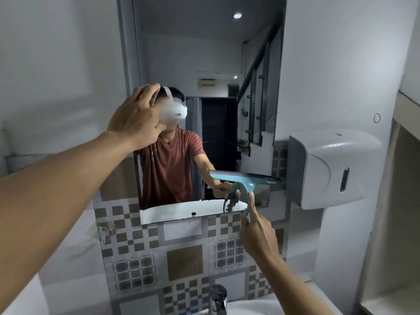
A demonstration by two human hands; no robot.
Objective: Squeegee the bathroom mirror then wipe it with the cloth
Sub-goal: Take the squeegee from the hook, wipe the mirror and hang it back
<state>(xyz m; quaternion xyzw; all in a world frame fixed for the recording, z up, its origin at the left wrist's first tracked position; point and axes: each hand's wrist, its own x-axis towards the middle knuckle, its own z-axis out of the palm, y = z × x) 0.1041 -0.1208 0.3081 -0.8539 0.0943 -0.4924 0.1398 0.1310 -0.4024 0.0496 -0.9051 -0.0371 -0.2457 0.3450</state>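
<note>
A person stands at a bathroom mirror [204, 64], working a teal squeegee [245, 181] across its lower right area. The right hand [259, 230] grips the squeegee's handle from below, index finger stretched up along the neck, the rest of the fingers wrapped around the grip. The tool rises above the hand, its blade set roughly level and pressed to the glass, the right tip reaching the mirror's right edge just beside a white wall dispenser [329, 169].

The left hand [138, 117] is raised well apart from the squeegee, up and to the left, fingers loosely spread and palm turned toward the glass near the mirror's left edge; it holds nothing. Whether it touches the glass cannot be told.

The mirror returns the person in a red T-shirt, with a staircase and ceiling light behind. Below the mirror runs a wall of patterned tiles [184, 258] in grey, brown and white squares. A chrome faucet [218, 298] and the rim of a white sink [254, 308] sit at the bottom edge. No cloth is in view.
</note>
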